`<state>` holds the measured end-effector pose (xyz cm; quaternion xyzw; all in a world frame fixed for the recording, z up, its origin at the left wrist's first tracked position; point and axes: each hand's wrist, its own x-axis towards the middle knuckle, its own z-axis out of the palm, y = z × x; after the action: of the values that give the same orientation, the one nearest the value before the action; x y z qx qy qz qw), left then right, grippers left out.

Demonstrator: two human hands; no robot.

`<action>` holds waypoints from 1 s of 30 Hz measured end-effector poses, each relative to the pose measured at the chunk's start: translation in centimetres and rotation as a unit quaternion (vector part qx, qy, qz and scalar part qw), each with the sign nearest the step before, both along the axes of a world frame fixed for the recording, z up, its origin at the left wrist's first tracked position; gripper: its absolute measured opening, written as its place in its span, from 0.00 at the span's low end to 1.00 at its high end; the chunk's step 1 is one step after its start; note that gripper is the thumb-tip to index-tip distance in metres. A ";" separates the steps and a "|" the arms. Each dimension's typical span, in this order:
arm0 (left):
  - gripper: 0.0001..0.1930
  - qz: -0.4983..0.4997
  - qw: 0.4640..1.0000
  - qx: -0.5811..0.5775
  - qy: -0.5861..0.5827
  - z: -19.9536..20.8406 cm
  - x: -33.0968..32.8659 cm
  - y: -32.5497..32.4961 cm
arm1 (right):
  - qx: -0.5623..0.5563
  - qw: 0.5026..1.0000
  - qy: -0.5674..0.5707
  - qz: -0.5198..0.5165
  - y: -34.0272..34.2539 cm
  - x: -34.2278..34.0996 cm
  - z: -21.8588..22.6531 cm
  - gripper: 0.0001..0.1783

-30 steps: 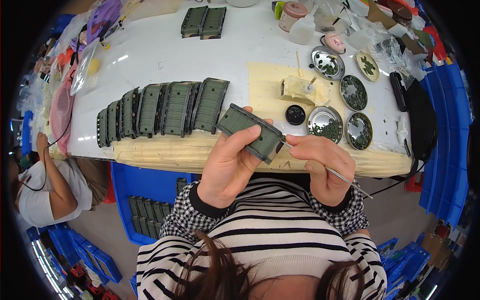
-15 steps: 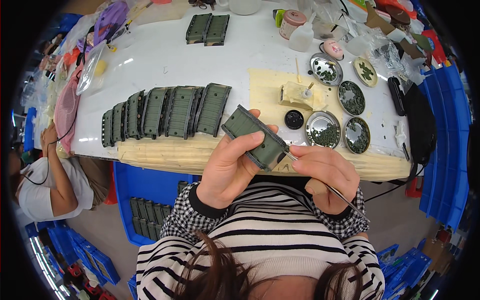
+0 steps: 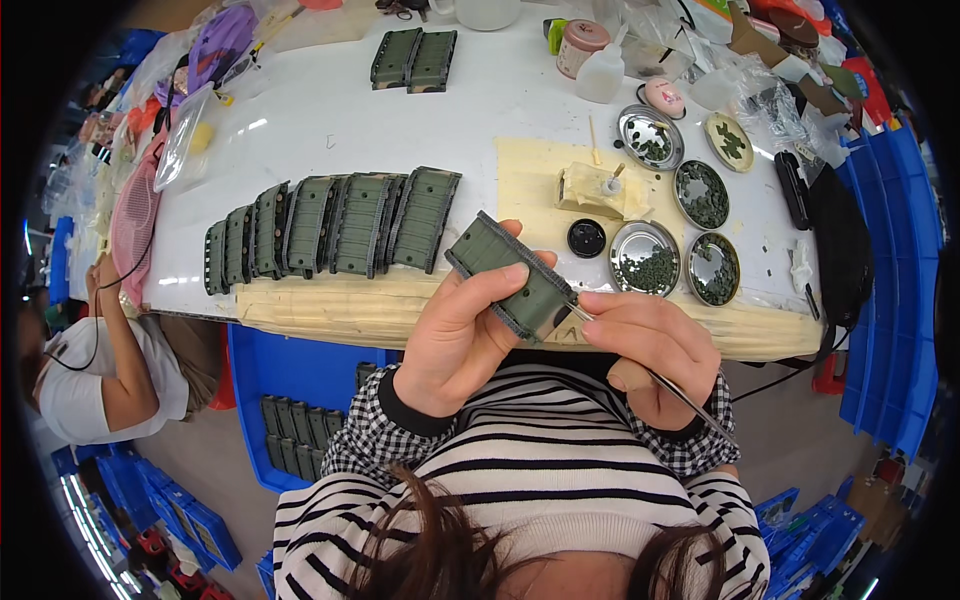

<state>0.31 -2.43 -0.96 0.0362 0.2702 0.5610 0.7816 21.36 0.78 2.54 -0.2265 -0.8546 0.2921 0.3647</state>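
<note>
My left hand [image 3: 450, 345] grips a curved dark-green ribbed plastic case [image 3: 490, 250] with grey edge strips and a camouflage patch near its lower end. The thumb lies across its face and the fingers wrap behind it. Between the fingers of my right hand [image 3: 655, 345] is a slim silver metal tool [image 3: 678, 392], its rear end slanting down to the right. The tool's tip meets the lower right edge of the case; the exact contact is too small to make out. A beige wrap covers the right thumb [image 3: 629, 376].
A row of similar green cases [image 3: 360, 224] stands left on the white table [image 3: 330, 110]; two more cases [image 3: 412, 60] lie farther back. Right are round dishes of small green parts [image 3: 645, 272], a black pot [image 3: 587, 238] and a tape-covered block [image 3: 580, 192]. A blue bin [image 3: 290, 360] sits below; another person [image 3: 125, 370] is left.
Both hands, the case and the tool keep nearly the same pose, with only a very slight shift. The other person's arm at the left has moved a little.
</note>
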 end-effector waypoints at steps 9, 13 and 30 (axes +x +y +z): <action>0.21 -0.003 1.000 -0.013 -0.008 -0.3 0.1 0.0 | 0.020 1.000 -0.006 0.019 0.6 -0.2 0.3 0.19; 0.21 -0.002 1.000 -0.014 -0.015 -0.5 0.0 0.0 | 0.026 0.999 -0.016 0.028 0.9 -0.1 0.3 0.19; 0.21 0.003 0.998 -0.021 -0.052 -1.0 0.1 0.0 | -0.013 0.999 -0.009 0.029 1.1 0.0 0.6 0.17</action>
<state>0.40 -2.39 -1.99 -0.0108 0.2409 0.5586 0.7936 21.37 1.84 3.16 -0.2087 -0.8603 0.3113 0.3456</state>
